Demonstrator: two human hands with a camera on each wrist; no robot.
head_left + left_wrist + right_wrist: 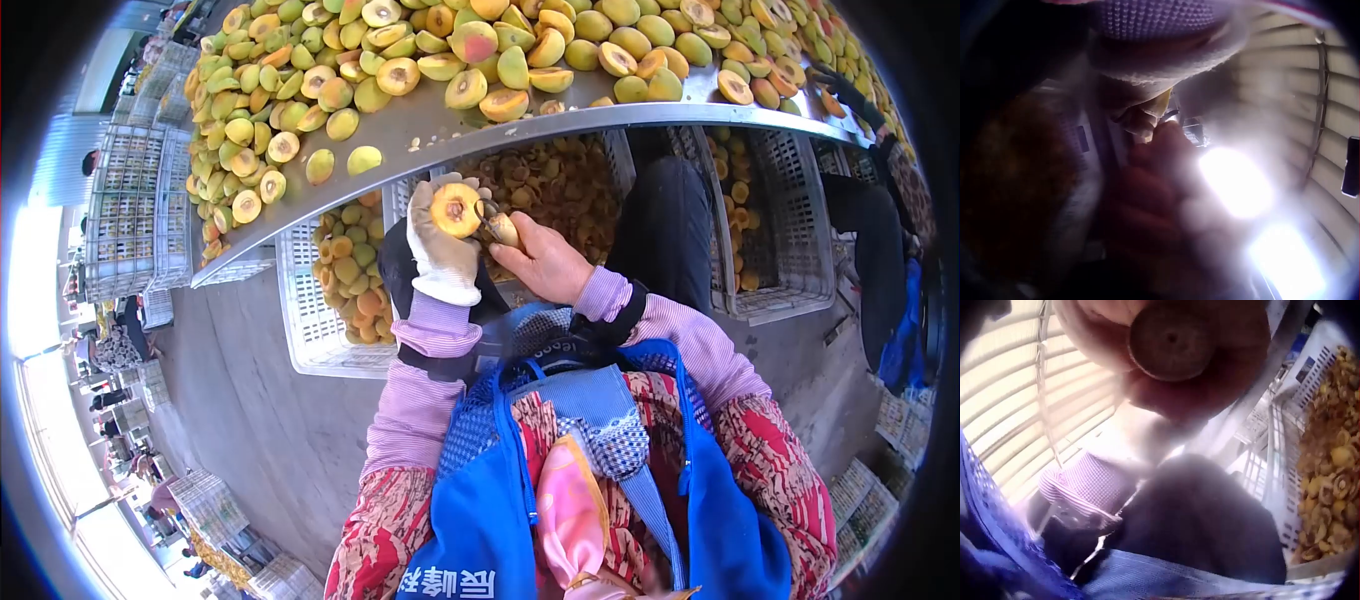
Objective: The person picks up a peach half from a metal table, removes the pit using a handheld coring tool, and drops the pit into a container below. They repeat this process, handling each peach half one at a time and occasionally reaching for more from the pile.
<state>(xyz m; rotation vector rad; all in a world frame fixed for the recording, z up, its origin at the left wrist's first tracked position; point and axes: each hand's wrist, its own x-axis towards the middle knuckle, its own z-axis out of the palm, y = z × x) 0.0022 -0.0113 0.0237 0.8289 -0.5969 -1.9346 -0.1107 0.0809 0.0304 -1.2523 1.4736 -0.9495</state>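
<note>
My gloved left hand [438, 252] holds a yellow peach half [456, 209] up, its cut face with the reddish centre showing. The bare right hand [548, 262] grips a pitting tool by its wooden handle [504, 231]; the tool's curved metal end is right at the fruit's right edge. Seen from the right wrist, the round butt of the handle [1172, 341] sticks out of the curled fingers. In the left wrist view the glove [1141, 90] is in shade, and the right hand [1154, 181] is a dark blur beside it.
A metal table [420, 150] heaped with peach halves [398, 76] stands in front. Below its edge are a white crate [305, 300] of peach halves, a container of brownish pieces [545, 190] between the knees, and another crate [790, 220]. Someone's dark-gloved hand [845, 90] works at far right.
</note>
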